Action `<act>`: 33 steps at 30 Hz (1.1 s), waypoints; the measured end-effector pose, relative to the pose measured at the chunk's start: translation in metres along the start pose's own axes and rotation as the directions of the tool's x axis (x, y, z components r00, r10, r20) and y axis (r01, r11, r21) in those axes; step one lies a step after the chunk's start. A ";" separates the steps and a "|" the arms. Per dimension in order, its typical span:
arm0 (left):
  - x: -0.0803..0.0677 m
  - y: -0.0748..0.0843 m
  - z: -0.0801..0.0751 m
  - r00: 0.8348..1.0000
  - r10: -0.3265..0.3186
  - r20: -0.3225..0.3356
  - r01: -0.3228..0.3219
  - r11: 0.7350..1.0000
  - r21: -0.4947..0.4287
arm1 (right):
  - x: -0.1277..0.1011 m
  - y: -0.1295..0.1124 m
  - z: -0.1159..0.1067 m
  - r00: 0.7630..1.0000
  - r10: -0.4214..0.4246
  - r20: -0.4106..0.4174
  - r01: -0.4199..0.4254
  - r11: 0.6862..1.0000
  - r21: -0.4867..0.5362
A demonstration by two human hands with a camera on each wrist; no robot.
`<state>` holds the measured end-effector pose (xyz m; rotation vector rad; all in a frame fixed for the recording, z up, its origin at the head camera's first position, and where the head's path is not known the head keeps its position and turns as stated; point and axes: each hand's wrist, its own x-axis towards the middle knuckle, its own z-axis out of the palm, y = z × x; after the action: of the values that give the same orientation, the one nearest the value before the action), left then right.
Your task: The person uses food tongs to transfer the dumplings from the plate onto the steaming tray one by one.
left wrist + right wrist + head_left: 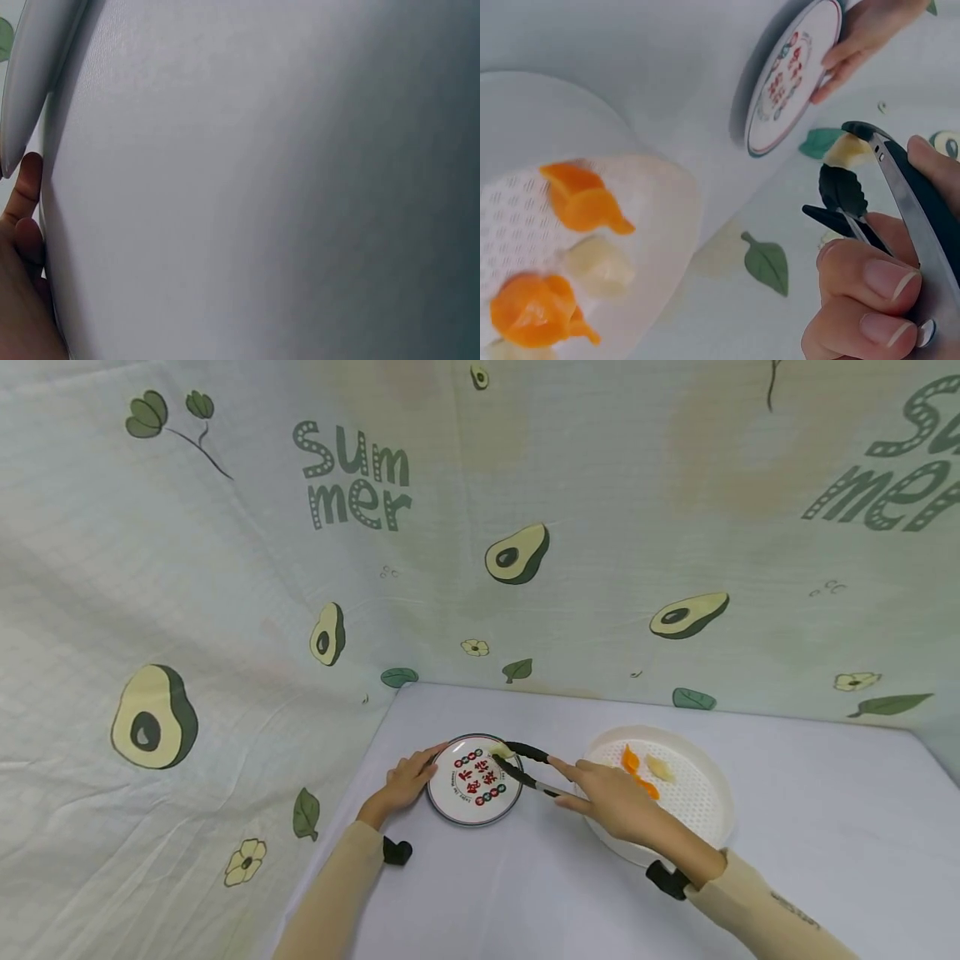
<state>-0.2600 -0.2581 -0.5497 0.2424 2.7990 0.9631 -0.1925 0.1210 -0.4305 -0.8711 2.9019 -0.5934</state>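
Observation:
My right hand (618,802) grips a pair of tongs (536,783) with black tips and metal arms. Between the tips is a pale yellow dumpling-like piece (847,151), above the far right part of a small white plate (459,797) with red characters and a dark rim. My left hand (405,783) touches the plate's left rim with its thumb and fingers; in the left wrist view, fingertips (30,171) show right by the plate's raised edge. Under my right hand stands a large white perforated tray (708,789), holding orange pieces (585,199) and pale pieces (600,266).
The white table (817,827) carries both dishes, the plate on the left and the tray on the right. A cloth (585,485) printed with avocados and leaves hangs behind and along the left side. Each wrist wears a black strap mount (666,881).

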 end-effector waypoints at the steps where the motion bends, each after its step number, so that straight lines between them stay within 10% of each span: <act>1: 0.000 0.000 0.000 1.000 0.001 0.001 -0.001 1.000 0.002 | -0.004 0.001 -0.003 1.000 -0.001 -0.006 0.001 1.000 0.002; 33: -0.003 0.004 0.000 1.000 0.014 -0.004 -0.014 1.000 0.003 | -0.109 0.067 -0.043 0.979 0.201 -0.022 -0.201 0.980 0.015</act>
<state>-0.2567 -0.2558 -0.5464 0.2609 2.8064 0.9645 -0.1432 0.2462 -0.4219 -0.5626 2.9540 -0.6066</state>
